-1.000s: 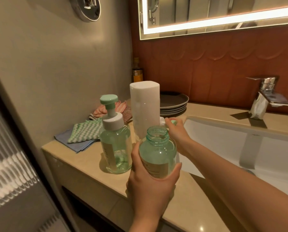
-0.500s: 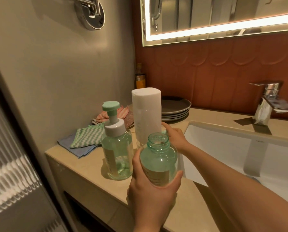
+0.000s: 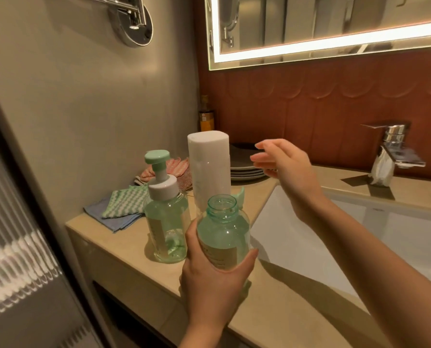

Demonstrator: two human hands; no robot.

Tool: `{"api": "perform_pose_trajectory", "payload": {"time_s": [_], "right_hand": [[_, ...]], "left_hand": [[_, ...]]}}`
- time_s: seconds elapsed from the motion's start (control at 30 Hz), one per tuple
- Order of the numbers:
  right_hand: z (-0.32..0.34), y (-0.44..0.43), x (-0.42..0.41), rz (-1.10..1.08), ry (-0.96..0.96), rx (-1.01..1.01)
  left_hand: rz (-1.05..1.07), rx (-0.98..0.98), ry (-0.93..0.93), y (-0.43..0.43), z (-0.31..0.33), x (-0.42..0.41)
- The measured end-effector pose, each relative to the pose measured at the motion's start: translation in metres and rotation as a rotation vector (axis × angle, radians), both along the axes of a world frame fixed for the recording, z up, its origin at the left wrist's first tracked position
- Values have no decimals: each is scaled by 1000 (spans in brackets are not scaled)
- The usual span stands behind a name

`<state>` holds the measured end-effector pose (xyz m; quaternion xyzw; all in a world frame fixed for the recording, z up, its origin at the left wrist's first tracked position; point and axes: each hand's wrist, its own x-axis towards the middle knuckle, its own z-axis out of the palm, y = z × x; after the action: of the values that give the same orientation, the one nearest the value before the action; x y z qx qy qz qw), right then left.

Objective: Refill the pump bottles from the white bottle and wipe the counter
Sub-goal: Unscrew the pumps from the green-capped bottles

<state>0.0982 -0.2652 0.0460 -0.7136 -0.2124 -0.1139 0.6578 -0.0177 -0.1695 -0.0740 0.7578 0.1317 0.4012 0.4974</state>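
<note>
The left arm (image 3: pixel 200 332) and the right arm (image 3: pixel 360 247) are both bare; each one is bare skin right to the picture's edge; the left hand (image 3: pixel 214 280) is bare; the right hand (image 3: pixel 287 169) is bare too, with slim fingers.

A clear green bottle (image 3: pixel 223 237), pump removed and neck open, is gripped upright in the left hand (image 3: pixel 214 280) at the beige counter's (image 3: pixel 131 249) front edge. Behind it, close together, a matching pump bottle (image 3: pixel 168 222) and a tall white bottle (image 3: pixel 209 172) stand upright.
</note>
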Motion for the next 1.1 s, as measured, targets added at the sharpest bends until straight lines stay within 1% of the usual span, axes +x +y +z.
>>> {"api": "perform_pose_trajectory", "payload": {"time_s": [0.07,0.1,0.17,0.2,0.27,0.33,0.37,0.5,0.6,0.7,0.8,0.87,0.93,1.0,1.1], "right_hand": [[12,-7,-20,148,-47,-82],[16,-10,-29,245,-63,-163],[23,-14,-43,411,-82,-438],[24,-15,-48,457,-91,-588],[23,-15,-54,471,-121,-795],[18,-14,-58,401,-211,-889],[15,-13,-58,364,-234,-885],[7,-9,-58,297,-204,-795],[4,-6,-61,264,-216,-768],[-1,-1,-65,235,-222,-715],[-7,4,-68,206,-269,-711],[-10,5,-68,194,-303,-719],[-13,6,-67,179,-331,-719],[-18,8,-66,162,-371,-703],[-24,11,-66,151,-400,-673]], "left_hand": [[4,17,-8,0,2,0],[5,18,-8,0,4,-1],[-2,9,-11,0,6,-1],[-10,1,-15,0,6,-1],[-38,-8,-27,0,5,-1],[-62,-9,-36,1,3,0],[-65,-8,-32,1,3,0],[-90,36,-65,8,-1,2],[-133,11,-208,9,-6,-2],[-29,-66,-380,12,-5,-6],[132,-197,-447,30,11,-3],[207,-210,-372,49,25,1],[219,-118,-183,71,34,7],[129,-52,-1,87,41,10],[-45,-74,101,97,47,9]]}}
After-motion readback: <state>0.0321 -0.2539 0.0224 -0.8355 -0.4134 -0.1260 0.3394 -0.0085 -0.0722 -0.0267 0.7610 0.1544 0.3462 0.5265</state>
